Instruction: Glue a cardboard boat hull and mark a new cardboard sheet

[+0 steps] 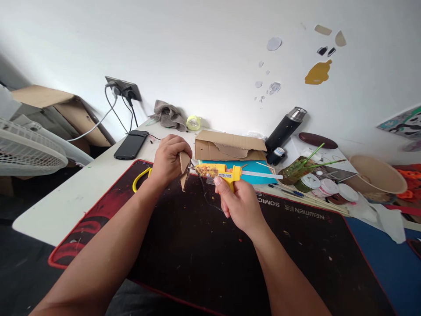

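Note:
My left hand (171, 153) is closed around a small piece of cardboard (185, 169), held up above the dark desk mat (210, 254). In my right hand (241, 202) is a yellow hot glue gun (213, 170), its handle wrapped by my fingers. A white glue stick (261, 174) sticks out of the gun's back end. The nozzle points left and meets or nearly meets the cardboard's edge; whether they touch I cannot tell. Beneath the gun hangs a thin dark cord. Beside my left wrist lies a yellow curved handle (141, 179), partly hidden by the arm.
Behind my hands lies folded cardboard (230, 145) on a blue sheet (259, 171). A black flask (284, 129), paint jars (324, 188) and a jar with brushes (292, 170) stand at right. A phone (131, 145), grey cloth (168, 115) and white fan (33, 145) are at left.

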Demonstrator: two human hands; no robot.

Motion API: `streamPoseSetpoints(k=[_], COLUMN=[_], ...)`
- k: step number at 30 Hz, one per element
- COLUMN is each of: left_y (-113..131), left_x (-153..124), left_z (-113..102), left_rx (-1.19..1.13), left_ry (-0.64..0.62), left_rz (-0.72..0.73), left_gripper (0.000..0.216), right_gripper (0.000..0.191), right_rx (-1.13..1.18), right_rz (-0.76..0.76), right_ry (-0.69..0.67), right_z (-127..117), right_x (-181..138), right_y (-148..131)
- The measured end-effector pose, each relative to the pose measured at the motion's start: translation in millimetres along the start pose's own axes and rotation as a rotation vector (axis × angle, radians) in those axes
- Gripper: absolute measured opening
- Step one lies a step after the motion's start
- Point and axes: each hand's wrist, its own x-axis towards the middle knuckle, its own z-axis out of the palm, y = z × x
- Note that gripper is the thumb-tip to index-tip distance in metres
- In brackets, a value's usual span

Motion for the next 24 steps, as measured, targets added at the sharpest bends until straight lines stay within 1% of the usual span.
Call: streamPoseSetpoints(k=[5,15,21,24], left_y=[0.3,-2.9,-3.6,-5.5], left_x=[0.9,0.8,0.7,0.1], left_z=[-0.1,0.0,-0.3,-0.2], left_rx=[0.022,-0.001,0.013,0.011], left_ry=[-0.012,0.013,-0.003,0.007], left_rz=[-0.031,0.004,-0.007,0.02], left_gripper=[0.021,0.021,0.02,0.019], right_gripper=[0.063,0.062,0.063,0.064], right_rx=[-0.026,-0.023,-0.031,-0.036], right_rz=[-0.009,-0.012,-0.011,-0.019], right_ry=[-0.004,-0.014,-0.019,-0.022], right_z=[-0.9,-0.9,-1.9,-2.4], right_x=[-0.2,-1.0,-2.3,-2.4], right_y=[-0.9,-0.8,-1.7,-1.8])
